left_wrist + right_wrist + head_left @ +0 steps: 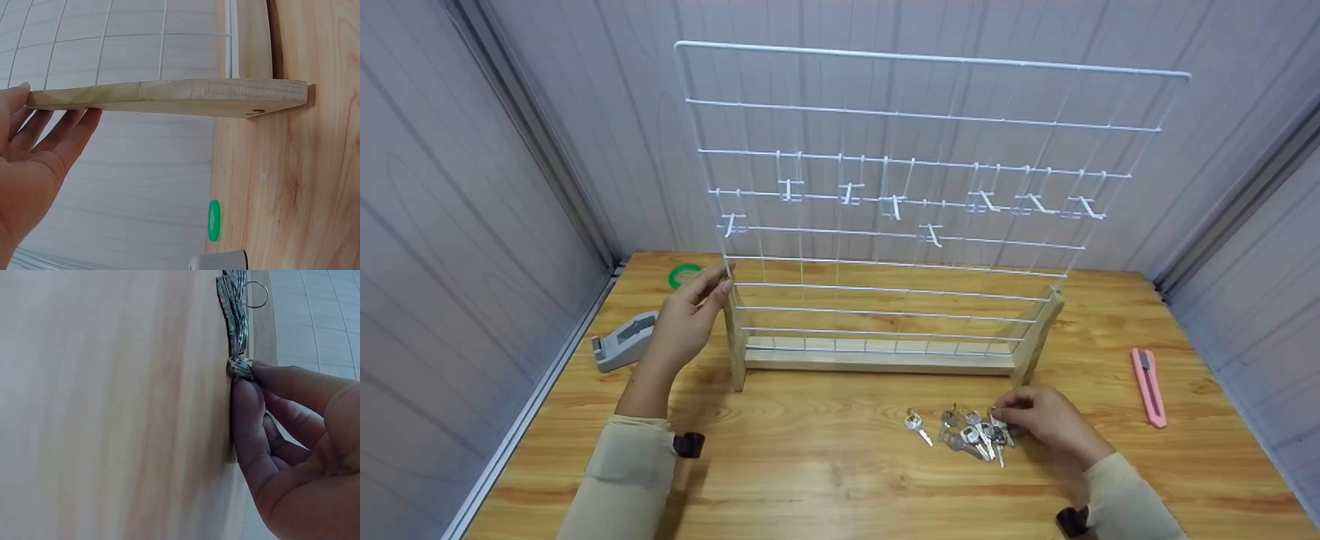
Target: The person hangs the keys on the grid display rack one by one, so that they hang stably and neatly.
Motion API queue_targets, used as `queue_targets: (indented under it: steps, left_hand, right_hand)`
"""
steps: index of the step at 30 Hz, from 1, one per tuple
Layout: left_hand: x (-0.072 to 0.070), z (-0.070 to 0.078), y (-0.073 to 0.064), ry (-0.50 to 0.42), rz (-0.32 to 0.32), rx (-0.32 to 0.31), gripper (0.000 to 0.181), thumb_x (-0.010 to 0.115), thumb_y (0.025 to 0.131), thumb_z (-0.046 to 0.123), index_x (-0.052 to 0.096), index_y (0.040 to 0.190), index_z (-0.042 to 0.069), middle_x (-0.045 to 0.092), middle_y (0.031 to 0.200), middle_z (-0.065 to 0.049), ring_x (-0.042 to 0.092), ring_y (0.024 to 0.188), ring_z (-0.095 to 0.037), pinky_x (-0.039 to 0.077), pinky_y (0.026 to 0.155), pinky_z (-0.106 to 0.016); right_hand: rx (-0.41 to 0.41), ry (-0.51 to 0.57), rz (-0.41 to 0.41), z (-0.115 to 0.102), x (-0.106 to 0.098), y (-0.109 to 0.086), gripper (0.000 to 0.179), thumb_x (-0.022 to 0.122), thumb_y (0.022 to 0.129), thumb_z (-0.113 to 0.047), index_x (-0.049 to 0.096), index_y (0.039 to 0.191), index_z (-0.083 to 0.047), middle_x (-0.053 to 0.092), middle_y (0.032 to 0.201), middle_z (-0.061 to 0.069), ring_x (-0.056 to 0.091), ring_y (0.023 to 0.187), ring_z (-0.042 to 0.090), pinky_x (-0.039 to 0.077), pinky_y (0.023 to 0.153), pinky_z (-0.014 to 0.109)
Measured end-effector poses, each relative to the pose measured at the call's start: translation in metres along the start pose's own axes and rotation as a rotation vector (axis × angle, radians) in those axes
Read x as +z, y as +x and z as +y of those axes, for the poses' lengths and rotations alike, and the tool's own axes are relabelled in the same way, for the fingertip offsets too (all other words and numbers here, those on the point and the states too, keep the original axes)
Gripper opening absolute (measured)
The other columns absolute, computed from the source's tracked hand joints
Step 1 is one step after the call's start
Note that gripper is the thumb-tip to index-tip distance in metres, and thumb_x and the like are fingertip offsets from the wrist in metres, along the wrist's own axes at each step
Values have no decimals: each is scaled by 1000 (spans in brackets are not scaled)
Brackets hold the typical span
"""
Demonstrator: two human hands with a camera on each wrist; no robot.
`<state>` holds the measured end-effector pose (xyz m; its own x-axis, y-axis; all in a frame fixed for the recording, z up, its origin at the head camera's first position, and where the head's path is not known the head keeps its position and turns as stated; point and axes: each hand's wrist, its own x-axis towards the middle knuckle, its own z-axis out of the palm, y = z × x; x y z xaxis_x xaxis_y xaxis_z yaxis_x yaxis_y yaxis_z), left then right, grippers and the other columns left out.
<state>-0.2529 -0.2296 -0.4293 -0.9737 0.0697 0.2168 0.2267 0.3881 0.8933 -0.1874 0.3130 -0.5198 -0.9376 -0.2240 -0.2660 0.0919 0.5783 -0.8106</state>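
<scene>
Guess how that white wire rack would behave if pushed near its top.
The wire rack may tip, standing tall on a low wooden base. It is probably light for its size, being mostly open gaps. Its hooks might shift, as they seem only hung on.

The wire rack (pixel 937 163) is white, the keys (pixel 984 433) silvery. The table (pixel 810 465) has brown grain, the cutter (pixel 1150 390) pink, the tape roll (pixel 214 221) green.
</scene>
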Motion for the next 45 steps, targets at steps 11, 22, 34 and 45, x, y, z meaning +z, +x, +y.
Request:
queue_targets:
  steps: [11, 22, 34, 45]
  left_hand:
    - [3, -4, -1, 11, 52, 25, 45, 55, 113, 34, 58, 155, 16, 59, 156, -12, 53, 149, -34, 48, 121, -60]
    - [3, -3, -1, -35, 33, 16, 47, 57, 112, 34, 57, 155, 16, 58, 158, -9, 52, 150, -30, 46, 124, -57]
    - [3, -3, -2, 5, 49, 16, 47, 56, 113, 35, 57, 155, 17, 59, 157, -9, 55, 148, -32, 46, 124, -59]
    - [5, -5, -3, -8, 85, 37, 44, 58, 112, 33, 60, 153, 18, 62, 154, -10, 59, 144, -31, 49, 121, -57]
  right_hand:
    - [4, 139, 65, -24, 5, -1, 33, 71, 104, -15, 71, 123, 12, 76, 97, 8, 73, 78, 11, 65, 72, 25]
    - [-69, 267, 19, -84, 20, -12, 37, 73, 104, -21, 71, 124, 10, 75, 88, 7, 72, 66, 10, 68, 68, 31]
    - [-284, 338, -39, -137, 43, -10, 32, 74, 103, -16, 71, 118, 12, 77, 87, 4, 72, 65, 8, 67, 64, 28]
    - [-331, 389, -47, -190, 71, 8, 31, 74, 104, -22, 73, 120, 5, 76, 90, 9, 74, 66, 12, 67, 67, 30]
